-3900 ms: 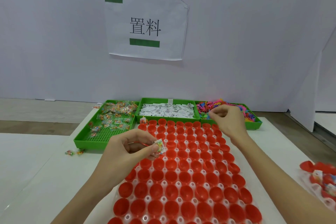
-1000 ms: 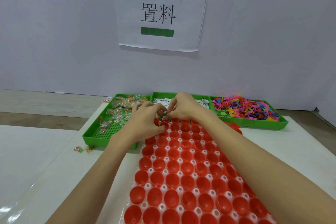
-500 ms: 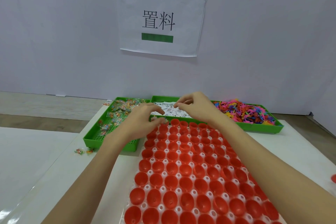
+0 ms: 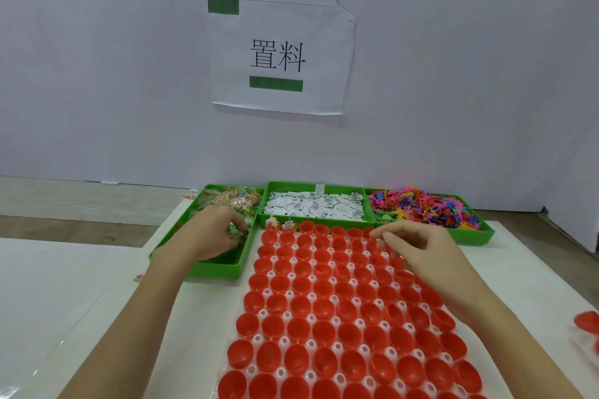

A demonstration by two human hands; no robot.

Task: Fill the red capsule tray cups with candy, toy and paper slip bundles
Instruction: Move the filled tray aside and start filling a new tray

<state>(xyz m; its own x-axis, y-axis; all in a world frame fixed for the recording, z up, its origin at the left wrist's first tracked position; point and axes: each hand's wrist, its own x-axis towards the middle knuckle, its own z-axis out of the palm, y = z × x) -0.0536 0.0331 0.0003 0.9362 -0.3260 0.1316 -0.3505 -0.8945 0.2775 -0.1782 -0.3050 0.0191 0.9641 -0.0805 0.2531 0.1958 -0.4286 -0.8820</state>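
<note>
Filling the lower centre of the frame: red tray (image 4: 340, 317), nearly all cups bare. Above it, right hand (image 4: 418, 249), fingers loosely curled, holding nothing visible. Left of centre, left hand (image 4: 214, 233) down in candy bin (image 4: 220, 269), blurred, grip unclear. Farther back, two bundles (image 4: 279, 224) in top-left cups, slips (image 4: 316, 207), toys (image 4: 428, 207).

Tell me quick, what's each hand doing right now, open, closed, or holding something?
Left hand: down in the green candy tray, fingers curled among the wrapped candies; an actual grip cannot be told.
Right hand: open over the red capsule tray, holding nothing visible.
</note>
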